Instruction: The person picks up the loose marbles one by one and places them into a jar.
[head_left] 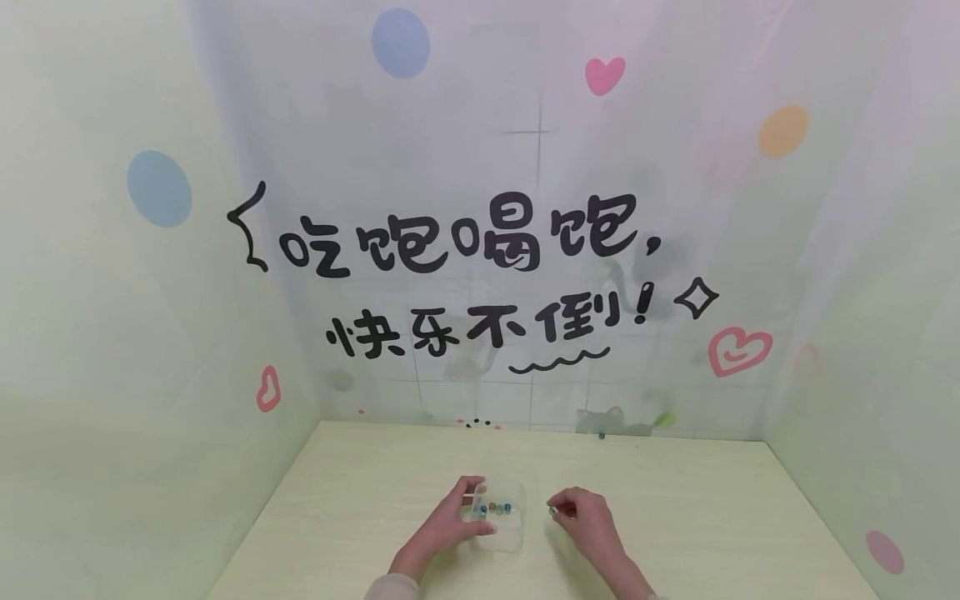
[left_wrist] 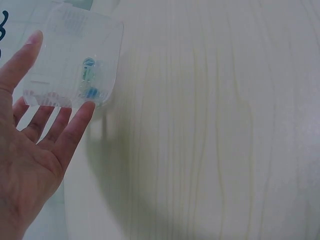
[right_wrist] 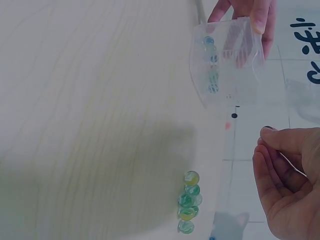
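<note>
A clear plastic box (head_left: 512, 533) is gripped by my left hand (head_left: 450, 521), with the thumb on the near side and fingers on the far side. Inside, several glass marbles (head_left: 499, 509) lie in a line. Just right of the box, my right hand (head_left: 588, 521) pinches a small marble (head_left: 552, 510) between thumb and fingertips. From the right wrist, only a dark edge shows at the thumb tip of the right hand (right_wrist: 287, 175). That view also has a cluster of green and yellow marbles (right_wrist: 187, 201) on the table, hidden in the head view.
One more marble (head_left: 602, 435) lies by the table's far edge, against the printed backdrop (head_left: 465, 150). Pale fabric sides (head_left: 135, 333) enclose the light wooden table (head_left: 360, 467) left and right.
</note>
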